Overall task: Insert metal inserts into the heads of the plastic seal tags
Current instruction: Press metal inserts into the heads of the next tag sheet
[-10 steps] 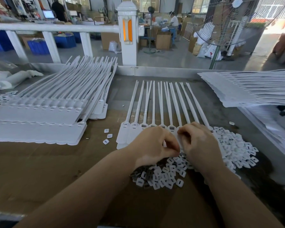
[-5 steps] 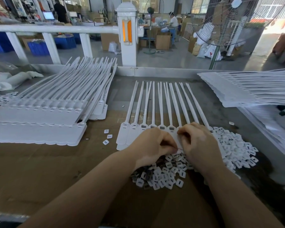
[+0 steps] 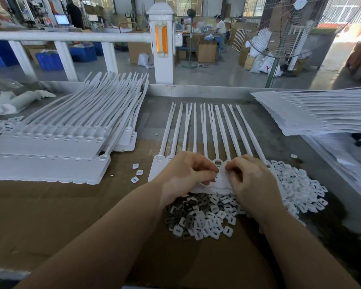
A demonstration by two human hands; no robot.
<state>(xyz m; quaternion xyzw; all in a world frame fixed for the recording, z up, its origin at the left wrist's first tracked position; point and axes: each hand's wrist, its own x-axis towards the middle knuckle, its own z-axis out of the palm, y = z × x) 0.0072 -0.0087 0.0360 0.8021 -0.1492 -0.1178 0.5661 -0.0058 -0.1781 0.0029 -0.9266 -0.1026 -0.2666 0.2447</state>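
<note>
A: Since a sec ago both hands shifted a bit toward the table's far edge, up onto the tag heads; rest unchanged.
B: L hand (image 3: pixel 188 174)?
A: Fingers curled, tips pinched together over the strip (image 3: pixel 204 142) of joined tags, mid table. Can't tell if it holds an insert.
B: R hand (image 3: pixel 252 180)?
A: Curled too, fingertips pressing on a tag head (image 3: pixel 218 163) next to L's. Anything in the pinch is hidden.
B: Inserts?
A: Pile (image 3: pixel 208 217) on the near side of the strip, under & between the wrists, spreading twd the right edge.
B: Else?
A: Tag stacks (image 3: pixel 50 147) at the left edge, more (image 3: pixel 313 113) at far right corner. Three loose inserts (image 3: pixel 137 173) between left stack & strip.
</note>
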